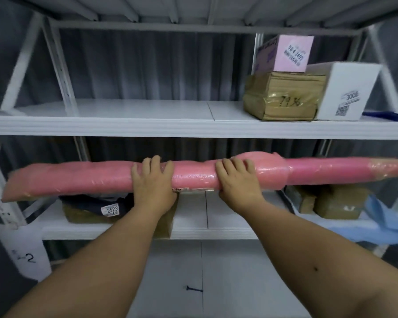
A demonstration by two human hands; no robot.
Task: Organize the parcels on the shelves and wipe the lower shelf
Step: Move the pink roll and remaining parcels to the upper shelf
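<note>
1. Both forearms reach forward from the bottom of the view toward the white rack.
2. The left hand point(152, 182) grasps the long pink roll point(193, 177) near its middle, fingers curled over the top.
3. The right hand point(238, 180) grasps the same roll just to the right, fingers over the top and thumb underneath.
4. The roll lies level across the front of the lower shelf point(193, 230), held above its surface.
5. On that shelf, left of centre, a dark bag point(94, 204) with a tag reading 2523 lies on a brown parcel point(83, 216).
6. At the right end sit taped brown parcels point(338, 204) beside a blue cloth point(381, 226).
7. Farther up, the upper shelf point(147, 128) holds a brown box point(283, 99) marked by hand, a pink box point(290, 53) stacked on it, and a white box point(347, 92) touching its right side.
</note>
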